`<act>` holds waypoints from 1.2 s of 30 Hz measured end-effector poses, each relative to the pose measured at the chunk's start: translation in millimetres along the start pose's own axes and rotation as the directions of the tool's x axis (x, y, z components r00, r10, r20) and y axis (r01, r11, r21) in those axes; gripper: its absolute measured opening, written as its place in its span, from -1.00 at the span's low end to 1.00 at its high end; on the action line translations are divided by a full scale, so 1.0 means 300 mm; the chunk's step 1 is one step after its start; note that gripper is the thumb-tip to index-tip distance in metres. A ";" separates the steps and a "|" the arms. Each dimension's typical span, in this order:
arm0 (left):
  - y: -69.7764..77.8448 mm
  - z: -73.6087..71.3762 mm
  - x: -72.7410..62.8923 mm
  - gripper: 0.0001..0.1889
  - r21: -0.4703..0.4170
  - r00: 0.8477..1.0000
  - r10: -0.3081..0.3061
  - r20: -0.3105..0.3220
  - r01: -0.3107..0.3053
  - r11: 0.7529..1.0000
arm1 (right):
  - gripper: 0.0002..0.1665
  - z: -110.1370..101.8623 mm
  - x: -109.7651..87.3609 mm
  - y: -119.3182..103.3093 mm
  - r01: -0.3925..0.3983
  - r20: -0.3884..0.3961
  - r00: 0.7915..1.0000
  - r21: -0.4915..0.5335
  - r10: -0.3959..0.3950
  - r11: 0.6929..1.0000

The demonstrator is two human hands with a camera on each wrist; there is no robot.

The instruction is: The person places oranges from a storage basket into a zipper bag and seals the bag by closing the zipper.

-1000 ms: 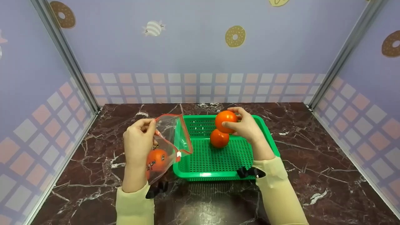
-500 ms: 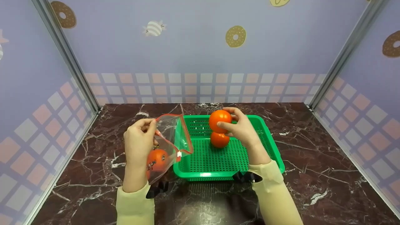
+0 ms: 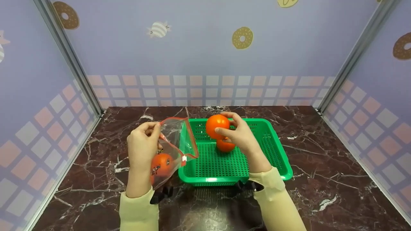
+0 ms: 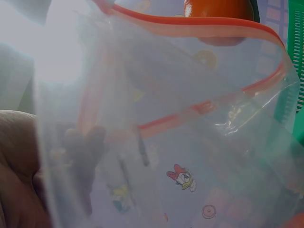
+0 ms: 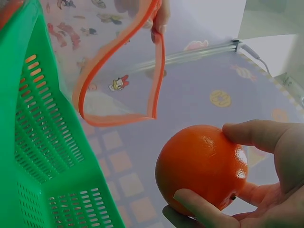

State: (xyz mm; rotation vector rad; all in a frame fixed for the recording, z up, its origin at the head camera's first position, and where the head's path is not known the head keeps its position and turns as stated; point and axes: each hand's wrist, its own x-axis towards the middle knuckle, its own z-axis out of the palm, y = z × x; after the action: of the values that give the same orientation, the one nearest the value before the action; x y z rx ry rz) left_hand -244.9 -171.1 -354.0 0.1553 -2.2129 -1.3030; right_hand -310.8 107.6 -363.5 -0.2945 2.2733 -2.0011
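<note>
My left hand (image 3: 143, 146) pinches the red-edged rim of a clear zip bag (image 3: 173, 128), whose mouth gapes toward the right. Cartoon prints mark the bag, and an orange (image 3: 163, 164) lies low inside it. My right hand (image 3: 242, 136) grips another orange (image 3: 215, 126) between thumb and fingers, above the green basket and right of the bag's mouth. In the right wrist view this held orange (image 5: 199, 166) is smooth and shiny with a small dark stem spot. A third orange (image 3: 225, 147) sits in the basket, partly hidden by the held one.
The green plastic basket (image 3: 212, 180) with slotted walls stands on a dark marbled tabletop (image 3: 321, 179), its left side behind the bag. Purple printed panels (image 3: 205, 54) enclose the table at the back and both sides.
My right hand has carried its orange leftward, closer to the bag's mouth, and it now overlaps the orange in the basket. My left hand and the bag have stayed almost still.
</note>
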 end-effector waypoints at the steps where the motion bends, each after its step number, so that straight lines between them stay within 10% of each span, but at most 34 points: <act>1: 0.001 -0.001 0.000 -0.79 -0.001 1.000 -0.005 0.002 0.005 1.000 | -0.27 0.005 0.000 0.001 0.003 0.003 1.000 0.000 -0.003 1.000; 36: 0.005 -0.003 -0.006 -0.78 -0.003 1.000 0.000 0.006 0.000 1.000 | -0.26 0.206 -0.024 -0.016 0.039 0.191 0.981 -0.024 -0.034 0.999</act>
State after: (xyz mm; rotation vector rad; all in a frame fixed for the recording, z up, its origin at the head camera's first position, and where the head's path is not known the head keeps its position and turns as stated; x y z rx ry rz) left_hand -242.8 -170.5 -353.2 0.1498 -2.2159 -1.3082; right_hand -290.8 48.6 -367.2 -0.5104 2.1931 -1.8693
